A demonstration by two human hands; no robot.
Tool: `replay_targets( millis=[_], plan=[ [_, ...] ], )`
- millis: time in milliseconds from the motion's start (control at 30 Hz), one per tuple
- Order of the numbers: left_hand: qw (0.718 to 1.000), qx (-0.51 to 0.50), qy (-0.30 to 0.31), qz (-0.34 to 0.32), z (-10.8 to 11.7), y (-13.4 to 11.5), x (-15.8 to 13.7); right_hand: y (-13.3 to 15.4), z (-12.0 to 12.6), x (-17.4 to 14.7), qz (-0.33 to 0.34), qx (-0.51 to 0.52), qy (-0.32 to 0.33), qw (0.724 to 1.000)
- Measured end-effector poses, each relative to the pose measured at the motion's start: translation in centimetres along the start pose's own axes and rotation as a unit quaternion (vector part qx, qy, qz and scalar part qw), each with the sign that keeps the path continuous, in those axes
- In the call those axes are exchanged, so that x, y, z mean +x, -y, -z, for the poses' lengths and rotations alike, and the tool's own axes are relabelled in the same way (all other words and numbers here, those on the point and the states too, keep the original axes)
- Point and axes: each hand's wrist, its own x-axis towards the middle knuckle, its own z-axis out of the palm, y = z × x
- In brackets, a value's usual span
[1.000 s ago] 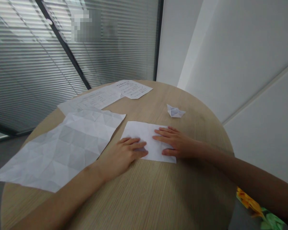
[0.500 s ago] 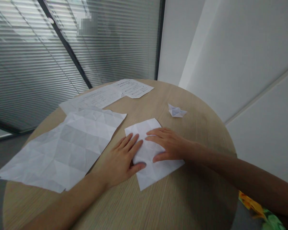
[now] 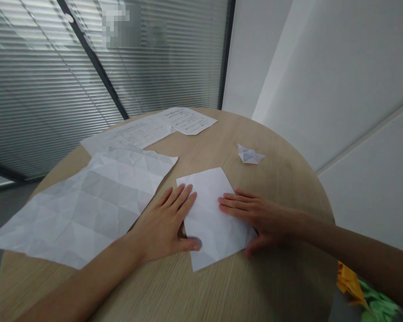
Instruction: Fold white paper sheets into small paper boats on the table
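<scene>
A folded white sheet of paper (image 3: pixel 210 223) lies flat on the round wooden table, with faint creases across it. My left hand (image 3: pixel 168 223) rests palm down on its left edge, fingers stretched out and thumb near the lower edge. On the opposite side, my right hand (image 3: pixel 251 212) lies with straight fingers over the paper's right edge; its thumb reaches down past the lower right corner. To the left of my left hand spreads a larger creased white sheet (image 3: pixel 97 201). A small folded paper boat (image 3: pixel 250 155) sits beyond my right hand.
Printed sheets (image 3: pixel 188 120) lie along the far edge of the table (image 3: pixel 228 290). Behind them is a glass partition with blinds (image 3: pixel 174 58); a white wall (image 3: pixel 349 80) rises on the right. Orange and green items (image 3: pixel 351 284) show below the table at lower right.
My right hand has slid right across the paper, from its middle to its right edge, and its fingers lie flatter. My left hand stays at the left edge, its thumb slightly lower.
</scene>
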Motion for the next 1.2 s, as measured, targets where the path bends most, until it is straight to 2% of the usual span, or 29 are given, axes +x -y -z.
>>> replay_targets(
  millis=[200,333,433,633,800,900,967,1100,1167,1200],
  plan=[
    [0.996,-0.048,0.020,-0.079,1.2,0.1,-0.2,2.4,0.2,-0.4,-0.033,-0.061,-0.016,0.997],
    [0.992,-0.080,0.031,-0.096,1.4,0.5,-0.7,3.6,0.2,0.3,-0.031,-0.099,-0.047,0.994],
    [0.988,-0.104,0.029,-0.110,1.3,0.9,-1.0,3.5,0.1,0.8,-0.035,-0.090,-0.075,0.992],
    [0.988,-0.125,0.014,-0.090,1.5,0.8,-1.2,1.7,0.9,1.6,-0.130,0.030,-0.115,0.984],
    [0.987,-0.150,-0.024,-0.051,1.2,0.2,-0.6,0.7,1.5,1.6,-0.183,0.191,-0.139,0.954],
    [0.989,-0.139,-0.048,-0.026,0.9,0.0,-0.1,0.0,1.4,0.9,-0.138,0.279,-0.131,0.941],
    [0.989,-0.137,-0.059,-0.025,0.7,-0.1,0.0,-0.7,1.3,0.1,-0.084,0.293,-0.091,0.948],
    [0.985,-0.154,-0.078,-0.023,0.6,0.0,-0.1,-1.6,1.1,-1.0,-0.054,0.219,0.005,0.974],
    [0.983,-0.162,-0.082,-0.021,0.7,-0.1,-0.2,-1.7,0.7,-1.1,-0.059,0.181,0.003,0.982],
    [0.983,-0.165,-0.083,-0.020,0.7,-0.2,-0.3,-1.7,0.5,-0.9,-0.063,0.168,-0.019,0.984]
  ],
)
